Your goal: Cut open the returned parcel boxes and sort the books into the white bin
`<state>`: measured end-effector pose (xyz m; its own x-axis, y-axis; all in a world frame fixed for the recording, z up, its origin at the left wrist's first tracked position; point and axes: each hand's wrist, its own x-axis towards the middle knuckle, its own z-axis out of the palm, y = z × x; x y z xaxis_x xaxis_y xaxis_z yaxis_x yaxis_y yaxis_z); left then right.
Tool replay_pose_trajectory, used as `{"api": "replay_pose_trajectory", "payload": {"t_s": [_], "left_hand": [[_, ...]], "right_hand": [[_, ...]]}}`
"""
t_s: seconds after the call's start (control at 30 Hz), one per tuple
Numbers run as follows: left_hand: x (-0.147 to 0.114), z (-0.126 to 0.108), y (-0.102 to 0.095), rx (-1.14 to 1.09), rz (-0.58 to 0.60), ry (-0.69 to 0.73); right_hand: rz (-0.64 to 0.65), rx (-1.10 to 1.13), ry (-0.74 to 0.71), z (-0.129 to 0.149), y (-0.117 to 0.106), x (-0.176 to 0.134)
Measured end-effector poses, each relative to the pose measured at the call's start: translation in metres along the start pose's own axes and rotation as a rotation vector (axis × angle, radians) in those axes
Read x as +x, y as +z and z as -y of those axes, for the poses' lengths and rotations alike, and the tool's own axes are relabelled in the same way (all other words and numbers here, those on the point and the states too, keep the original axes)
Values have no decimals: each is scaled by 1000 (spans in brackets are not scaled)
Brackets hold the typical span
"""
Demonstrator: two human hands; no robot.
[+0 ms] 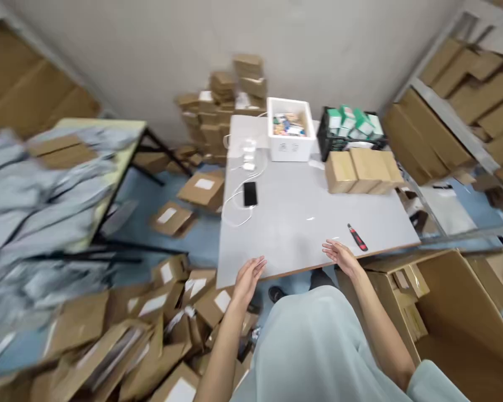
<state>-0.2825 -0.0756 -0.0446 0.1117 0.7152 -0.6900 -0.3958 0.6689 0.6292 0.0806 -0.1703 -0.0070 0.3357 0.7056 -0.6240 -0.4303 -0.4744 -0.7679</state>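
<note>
Over the near edge of a light grey table (285, 223), my left hand (248, 278) holds nothing, its fingers stretched out and pointing to the right. My right hand (339, 257) is also bare, fingers apart, a short way left of a red and black utility knife (357, 237) on the tabletop. Neither hand touches the knife. Farther left lies a black smartphone (250, 194) with a white cable (238, 223) beside it. Several small brown boxes (362, 170) stand in a row at the table's right side.
A white foam box (291, 146) of small items and a black crate (327, 142) with green-and-white boxes stand at the back. Cardboard parcels (151, 324) crowd the floor at left. A large open carton (456, 312) sits at right. Grey bags cover another table (126, 131).
</note>
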Motion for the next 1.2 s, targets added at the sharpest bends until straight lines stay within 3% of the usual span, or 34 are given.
{"api": "replay_pose_trajectory", "payload": {"t_s": [0.23,0.4,0.57,0.73,0.9,1.0,1.1,1.2], "left_hand": [[30,4,135,154,157,-8],[34,35,225,239,147,-63],[39,70,311,346,232,-86],[37,98,383,399,295,-105],[33,104,417,472,342,-112],[38,92,421,499,303,-101],[46,75,422,501,260,-69],[54,63,427,487,248,-44]], "right_hand": [[-161,241,-12,13,-98,24],[-126,317,-38,51,-145,70],[-109,335,-87,91,-190,111],[-157,247,-151,112,-235,138],[-309,48,-250,142,-265,176],[-398,-75,-356,175,-276,206],[-501,-351,-476,214,-282,235],[-588,-568,-485,248,-284,260]]}}
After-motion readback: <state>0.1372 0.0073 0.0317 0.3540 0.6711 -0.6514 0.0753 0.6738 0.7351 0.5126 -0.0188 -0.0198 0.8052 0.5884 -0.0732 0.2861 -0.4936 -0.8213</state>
